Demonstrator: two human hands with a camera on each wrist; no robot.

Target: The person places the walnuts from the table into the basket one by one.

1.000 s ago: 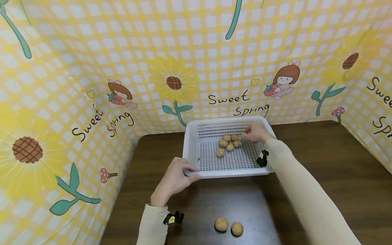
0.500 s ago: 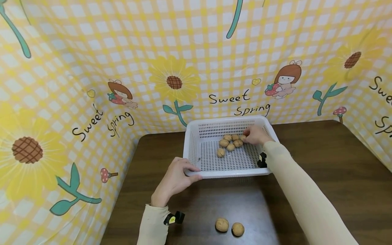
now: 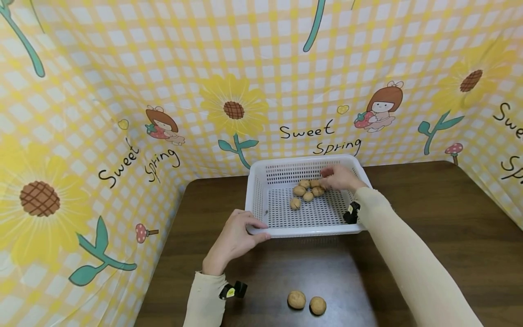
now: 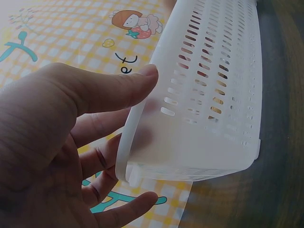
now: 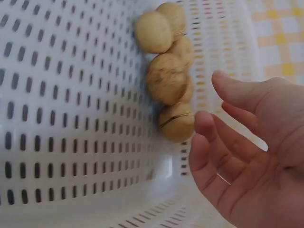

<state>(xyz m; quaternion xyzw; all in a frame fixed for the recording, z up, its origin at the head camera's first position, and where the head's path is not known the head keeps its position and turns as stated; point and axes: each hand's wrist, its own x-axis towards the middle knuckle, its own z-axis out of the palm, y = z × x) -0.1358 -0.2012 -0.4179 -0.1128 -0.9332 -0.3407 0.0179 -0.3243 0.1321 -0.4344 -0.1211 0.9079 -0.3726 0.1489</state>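
A white plastic basket [image 3: 306,232] with slotted walls stands on the dark wooden table [image 3: 196,200]. My left hand [image 3: 233,236] grips its near left corner, thumb on the outer side of the rim [image 4: 128,142] and fingers behind it. Inside the basket, several walnuts [image 3: 299,190] sit in a cluster towards the back, and one walnut [image 3: 295,203] lies a little nearer. My right hand [image 3: 341,178] is over the basket's right part, beside the cluster. In the right wrist view its thumb and fingers are spread apart with nothing between them, fingertips close to a walnut [image 5: 176,122] with a dark seam.
Two walnuts, a larger one [image 3: 296,299] and a smaller one [image 3: 318,305], lie side by side on the table in front of the basket. A yellow checked cloth [image 3: 261,59] with printed flowers hangs behind and to the left, close to the basket's back edge.
My right hand has set a walnut down at the right of the cluster and let go, its fingers now spread. The left hand has stayed on the basket's corner.
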